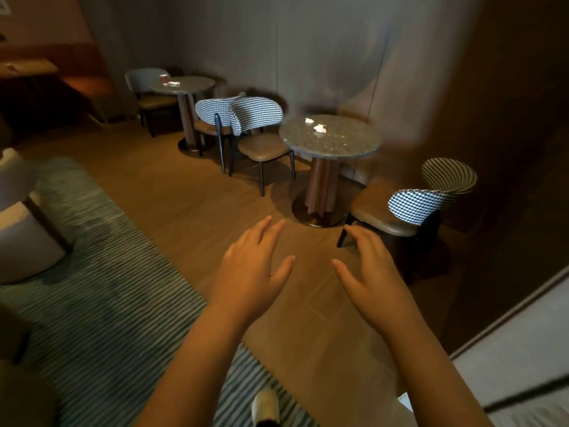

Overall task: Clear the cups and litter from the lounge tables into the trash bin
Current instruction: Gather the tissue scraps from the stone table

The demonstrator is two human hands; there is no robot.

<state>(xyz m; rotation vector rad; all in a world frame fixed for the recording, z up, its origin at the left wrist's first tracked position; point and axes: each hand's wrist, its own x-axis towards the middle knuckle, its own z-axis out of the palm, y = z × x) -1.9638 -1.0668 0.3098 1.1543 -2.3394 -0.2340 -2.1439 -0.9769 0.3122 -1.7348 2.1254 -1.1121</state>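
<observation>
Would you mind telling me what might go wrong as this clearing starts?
The near round table is hemmed by checked chairs, so reaching its two paper scraps may mean bumping one. The red cup on the far table could spill if any drink remains. No trash bin is in view.

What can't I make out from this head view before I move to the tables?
- Trash bin: not in the head view at all.
- Cup on the far table: too small to tell if it holds anything.
- White litter beside it: too small to identify.
- Upper right, behind the near table: blurred.
- Armchair: cut off by the left edge.
</observation>
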